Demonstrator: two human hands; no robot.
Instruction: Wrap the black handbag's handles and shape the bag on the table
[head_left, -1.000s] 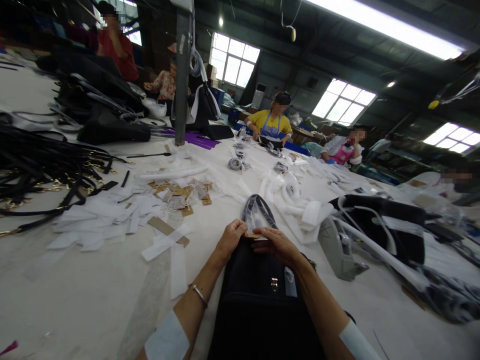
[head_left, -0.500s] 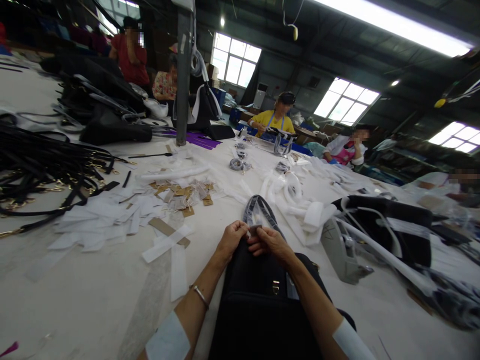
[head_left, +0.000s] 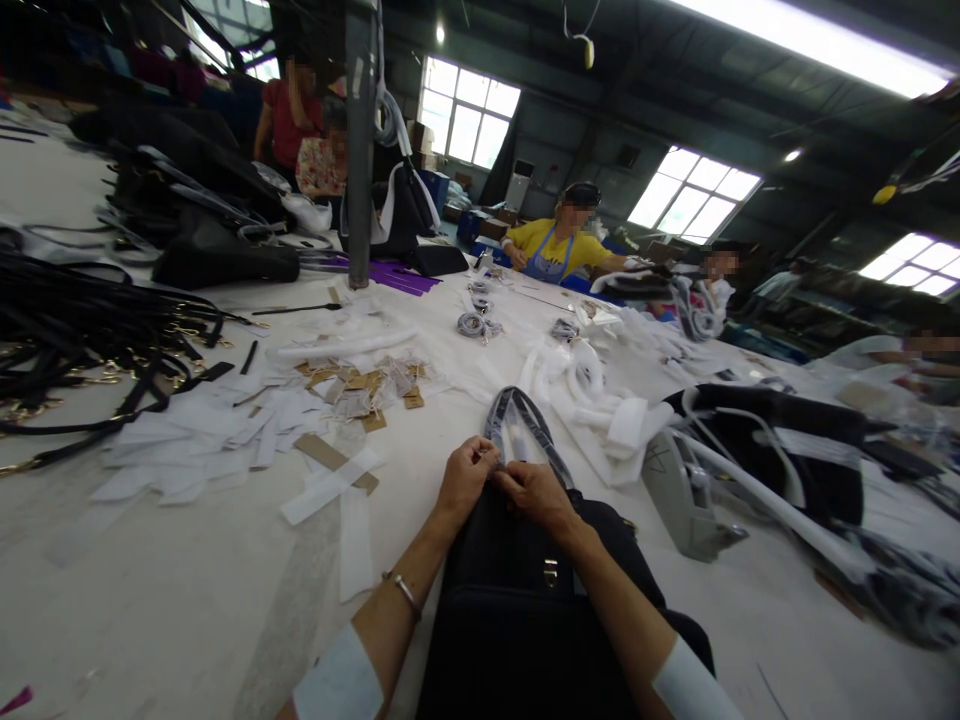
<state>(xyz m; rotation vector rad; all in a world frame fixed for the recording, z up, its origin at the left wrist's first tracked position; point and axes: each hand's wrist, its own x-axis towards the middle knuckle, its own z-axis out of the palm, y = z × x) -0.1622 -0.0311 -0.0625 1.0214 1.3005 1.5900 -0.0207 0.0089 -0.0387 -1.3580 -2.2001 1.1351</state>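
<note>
A black bag (head_left: 517,640) with a gold clasp (head_left: 550,572) lies in front of me. Its looped handle (head_left: 517,405) is wrapped in clear plastic and points away from me. My left hand (head_left: 466,478) pinches at the near left end of the handle, fingertips closed. Right beside it, my right hand (head_left: 536,497) is closed too, knuckles up, over the bag's top. The fingertips of both hands nearly meet. Whatever small thing they pinch is hidden by the fingers.
White strips (head_left: 225,430) and brown tags (head_left: 367,390) lie to the left, with black straps (head_left: 90,340) beyond. A grey tape dispenser (head_left: 686,500) and a wrapped black bag (head_left: 780,440) are at right. Across the table, a person in yellow (head_left: 559,250) handles a bag.
My right hand has turned knuckles up, and the small brownish tag seen at its fingertips is now hidden. The person in yellow has swung a black bag to the right.
</note>
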